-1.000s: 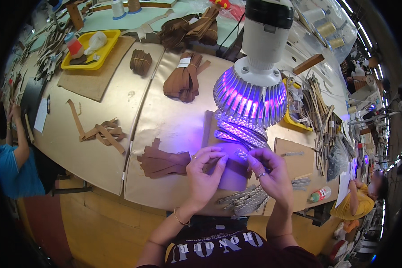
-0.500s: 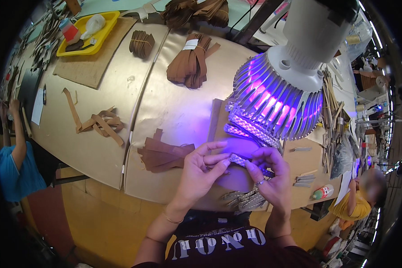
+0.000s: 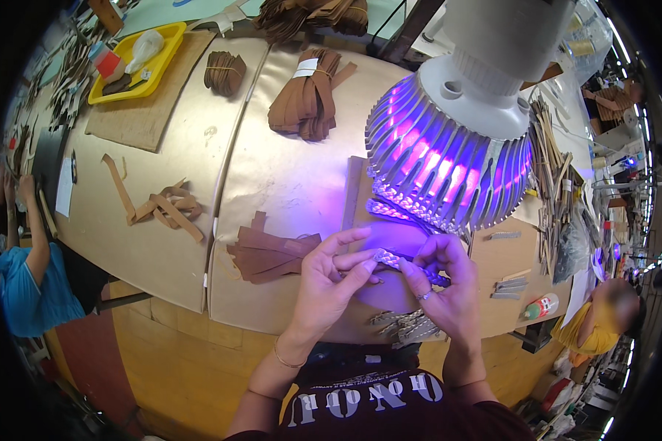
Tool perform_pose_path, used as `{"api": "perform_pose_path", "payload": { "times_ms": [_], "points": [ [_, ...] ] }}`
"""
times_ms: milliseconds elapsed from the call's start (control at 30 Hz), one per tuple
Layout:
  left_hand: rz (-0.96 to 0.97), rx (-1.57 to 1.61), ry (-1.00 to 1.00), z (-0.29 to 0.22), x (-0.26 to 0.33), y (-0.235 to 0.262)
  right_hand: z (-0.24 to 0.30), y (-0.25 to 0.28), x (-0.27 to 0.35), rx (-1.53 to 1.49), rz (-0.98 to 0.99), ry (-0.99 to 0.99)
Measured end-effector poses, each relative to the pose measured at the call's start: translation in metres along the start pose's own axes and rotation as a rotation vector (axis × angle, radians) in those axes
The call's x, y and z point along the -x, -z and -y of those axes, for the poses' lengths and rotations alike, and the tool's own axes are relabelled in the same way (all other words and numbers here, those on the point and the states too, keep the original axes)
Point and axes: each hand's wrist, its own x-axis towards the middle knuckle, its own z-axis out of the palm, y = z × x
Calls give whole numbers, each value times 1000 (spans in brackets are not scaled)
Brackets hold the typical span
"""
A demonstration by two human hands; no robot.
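A short braided strap [image 3: 388, 258] is stretched between my two hands under violet light. The thumb and fingers of my left hand [image 3: 336, 275] pinch its left end. My right hand [image 3: 443, 273] grips the strap farther right, its fingers curled and partly hiding it. Just beyond my hands, more braided straps [image 3: 390, 209] lie under the finned lamp [image 3: 447, 158], which hides part of them. A bundle of braided pieces [image 3: 406, 326] lies at the table's near edge, below my right hand.
The big lamp hangs close above my right hand. Brown strip bundles [image 3: 272, 250] [image 3: 307, 99] lie left and beyond, with loose tan strips [image 3: 171, 208] farther left. A yellow tray [image 3: 146, 82] stands far left. A glue bottle [image 3: 541, 306] lies right. Other people sit at both sides.
The view has shifted slightly, so the lamp appears larger and farther left. Both hands keep their hold on the braided strap, with only small finger movement.
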Motion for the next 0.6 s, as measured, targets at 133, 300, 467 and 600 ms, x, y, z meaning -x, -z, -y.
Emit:
{"api": "perform_pose_path", "payload": {
  "times_ms": [133, 300, 467, 600],
  "points": [
    [-5, -5, 22, 0, 0, 0, 0, -1, 0, -10, -11, 17],
    [23, 59, 48, -1, -2, 2, -1, -1, -1, 10, -14, 42],
    [19, 104, 97, 1, -4, 4, -7, 1, -1, 20, 30, 52],
    [8, 143, 69, 4, -4, 4, -11, 1, -1, -115, 49, 39]
  ]
}}
